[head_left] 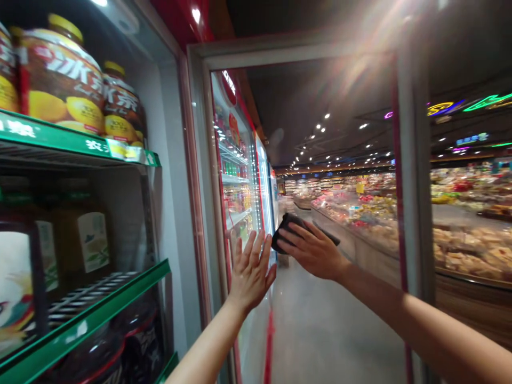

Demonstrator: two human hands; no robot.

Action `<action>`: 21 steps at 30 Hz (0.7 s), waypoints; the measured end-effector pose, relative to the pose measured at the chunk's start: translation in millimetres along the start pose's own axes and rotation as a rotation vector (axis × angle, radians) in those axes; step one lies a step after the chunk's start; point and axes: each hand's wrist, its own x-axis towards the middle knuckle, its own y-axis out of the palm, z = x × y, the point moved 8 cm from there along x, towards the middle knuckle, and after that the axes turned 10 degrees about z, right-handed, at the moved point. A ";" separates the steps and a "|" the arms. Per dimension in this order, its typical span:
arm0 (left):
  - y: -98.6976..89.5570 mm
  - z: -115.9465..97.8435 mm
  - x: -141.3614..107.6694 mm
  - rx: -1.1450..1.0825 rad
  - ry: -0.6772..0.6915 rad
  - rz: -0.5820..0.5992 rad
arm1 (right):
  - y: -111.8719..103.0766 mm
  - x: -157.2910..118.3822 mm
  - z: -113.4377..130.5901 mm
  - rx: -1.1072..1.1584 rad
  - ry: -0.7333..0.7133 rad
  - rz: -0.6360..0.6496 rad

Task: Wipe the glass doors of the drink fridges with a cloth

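A glass fridge door (pixel 340 325) with a grey frame stands swung out in front of me. My left hand (pixel 252 277) lies with fingers spread at the glass, left of its middle, and holds nothing. Just right of it, my right hand (pixel 312 248) presses a dark cloth (pixel 294 218) to the pane. The cloth is partly hidden under the fingers, and its edges stick out above and to the right of them. The hands are close together but apart.
Left of the door is the open fridge, with large tea bottles (pixel 64 80) on a green-edged shelf (pixel 52 136). Darker bottles (pixel 92 240) stand below. Beyond the glass are a row of lit fridges (pixel 236 176), an aisle, and food displays (pixel 472 250) at right.
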 end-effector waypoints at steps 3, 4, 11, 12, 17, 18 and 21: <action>6.0 -3.2 5.6 -0.008 0.018 -0.007 | -16.3 -9.7 -61.6 -0.023 0.208 -0.056; 8.2 -4.6 6.8 -0.014 0.017 -0.009 | -24.4 -13.6 -88.4 -0.024 0.326 -0.105; 22.0 -22.6 10.6 -0.079 0.029 -0.007 | -16.9 -47.7 -82.5 -0.015 0.646 -0.281; 23.5 -26.2 12.5 -0.080 0.049 -0.006 | -6.4 -43.9 -60.9 -0.009 0.547 -0.211; 29.3 -41.2 30.9 -0.058 0.139 -0.025 | 13.6 -35.7 -55.0 0.008 0.344 -0.059; 30.8 -42.7 35.1 -0.052 0.138 -0.026 | 10.1 -40.0 -76.3 0.005 0.410 -0.090; 36.8 -47.9 44.5 -0.034 0.144 -0.019 | 4.4 -69.3 -133.0 -0.013 0.659 -0.206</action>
